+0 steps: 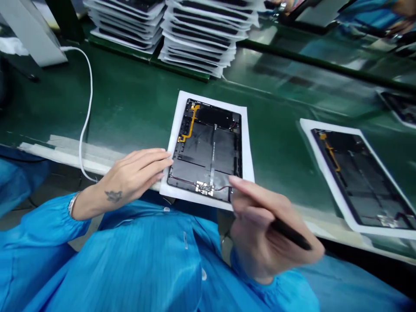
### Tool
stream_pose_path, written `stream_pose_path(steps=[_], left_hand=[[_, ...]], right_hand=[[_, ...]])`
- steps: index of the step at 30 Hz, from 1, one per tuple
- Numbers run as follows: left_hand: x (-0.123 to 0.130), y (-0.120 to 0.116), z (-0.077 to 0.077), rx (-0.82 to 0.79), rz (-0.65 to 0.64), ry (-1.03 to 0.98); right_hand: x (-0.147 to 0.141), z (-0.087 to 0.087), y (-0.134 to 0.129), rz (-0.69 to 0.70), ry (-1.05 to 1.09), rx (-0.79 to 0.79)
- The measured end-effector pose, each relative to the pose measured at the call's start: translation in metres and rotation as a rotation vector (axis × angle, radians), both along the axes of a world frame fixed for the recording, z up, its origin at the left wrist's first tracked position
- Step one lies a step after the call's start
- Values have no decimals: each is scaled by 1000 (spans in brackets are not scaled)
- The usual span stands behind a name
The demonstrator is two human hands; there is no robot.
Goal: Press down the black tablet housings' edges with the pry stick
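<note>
An opened tablet shell point(224, 145) lies on a white sheet point(248, 151) in front of me. Inside it show dark battery panels, an orange flex cable point(192, 125) and a small white circuit board point(204, 188) at the near edge, with thin wires. My left hand point(136, 175) rests flat with fingers stretched, its tips at the left edge of the tablet and sheet. Over the near right corner, my right hand point(266, 221) is closed around a dark pen-like tool point(290, 234). Fingers and motion blur hide the tool's tip.
Tall stacks of sheet-wrapped panels point(208, 34) stand at the back. To the right, a second opened tablet point(360, 177) lies on its own white sheet. A white cable point(91, 86) hangs over the table's left front edge. Other people's hands point(398, 26) appear at the top right.
</note>
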State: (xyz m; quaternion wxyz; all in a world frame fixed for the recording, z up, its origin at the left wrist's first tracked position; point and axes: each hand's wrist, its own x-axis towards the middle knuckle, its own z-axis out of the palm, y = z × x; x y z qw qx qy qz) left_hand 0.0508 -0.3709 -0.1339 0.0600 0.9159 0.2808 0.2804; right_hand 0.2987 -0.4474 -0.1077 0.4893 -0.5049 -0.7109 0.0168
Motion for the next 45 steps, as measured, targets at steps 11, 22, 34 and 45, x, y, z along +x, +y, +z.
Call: stream_pose_path(steps=[11, 22, 34, 45], left_hand=[[5, -2, -2, 152, -113, 39], [2, -2, -4, 153, -117, 100], [23, -7, 16, 206, -101, 376], [25, -6, 12, 217, -109, 268]], right_hand=[[-11, -43, -1, 234, -130, 89], [-6, -52, -11, 36, -189, 116], [-17, -15, 24, 297, 219, -237], [-19, -13, 27, 313, 140, -270]])
